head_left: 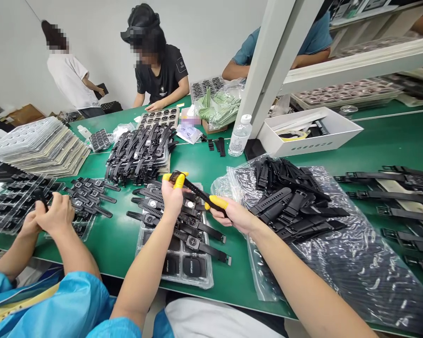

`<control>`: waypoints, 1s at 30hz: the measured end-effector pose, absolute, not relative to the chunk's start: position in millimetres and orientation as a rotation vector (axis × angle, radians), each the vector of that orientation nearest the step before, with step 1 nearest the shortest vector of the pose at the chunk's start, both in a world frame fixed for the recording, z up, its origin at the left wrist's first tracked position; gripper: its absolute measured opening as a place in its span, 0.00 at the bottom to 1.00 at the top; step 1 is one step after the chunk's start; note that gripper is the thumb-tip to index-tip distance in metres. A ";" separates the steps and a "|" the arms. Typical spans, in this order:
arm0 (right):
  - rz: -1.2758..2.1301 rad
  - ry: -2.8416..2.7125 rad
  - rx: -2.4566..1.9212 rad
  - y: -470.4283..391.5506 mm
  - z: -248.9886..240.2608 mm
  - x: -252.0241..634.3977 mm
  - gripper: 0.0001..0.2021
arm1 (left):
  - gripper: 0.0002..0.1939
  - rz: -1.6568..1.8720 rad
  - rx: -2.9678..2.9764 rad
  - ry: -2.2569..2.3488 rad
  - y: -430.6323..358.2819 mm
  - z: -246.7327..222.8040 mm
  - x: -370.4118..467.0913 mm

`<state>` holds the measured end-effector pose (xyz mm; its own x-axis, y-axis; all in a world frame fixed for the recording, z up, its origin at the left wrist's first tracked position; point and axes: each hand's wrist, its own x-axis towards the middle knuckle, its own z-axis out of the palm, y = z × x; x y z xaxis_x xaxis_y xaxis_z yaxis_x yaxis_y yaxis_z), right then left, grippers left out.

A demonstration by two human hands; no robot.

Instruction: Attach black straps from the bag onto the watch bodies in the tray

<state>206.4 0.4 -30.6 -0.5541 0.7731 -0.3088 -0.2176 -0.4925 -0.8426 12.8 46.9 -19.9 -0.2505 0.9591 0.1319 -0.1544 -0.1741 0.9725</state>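
My left hand (173, 195), with yellow finger cots on its fingertips, is closed on a dark watch at the upper end of a black watch strap (196, 190). Yellow cots also cover fingers of my right hand (232, 212), which pinches the strap's lower end. The strap slants between both hands, above a clear plastic tray (208, 280). Several smartwatches (192, 242) with black straps lie across that tray, and square black pieces (192, 266) sit in its front compartments. A heap of loose black straps (289, 202) rests on a plastic bag right of my right hand.
On my left, a co-worker's hands (53, 213) hold a dark piece near another tray. Piled watches (141, 152) stand farther back, beside stacked trays (42, 145). A bottle (240, 136) and white box (310, 134) stand by a post (268, 61). More straps (404, 211) lie far right.
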 end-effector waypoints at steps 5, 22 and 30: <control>1.945 -1.072 -0.989 4.8 -33.5 209.0 0.21 | 0.23 1.740 0.927 1.232 57.6 -15.4 -3.9; 1.891 -1.079 -0.903 4.8 -33.4 202.9 0.18 | 0.35 0.816 2.289 1.023 38.4 -47.1 17.5; 1.894 -0.982 -0.831 10.2 -33.9 203.0 0.17 | 0.29 0.857 2.335 0.970 39.2 -35.9 14.6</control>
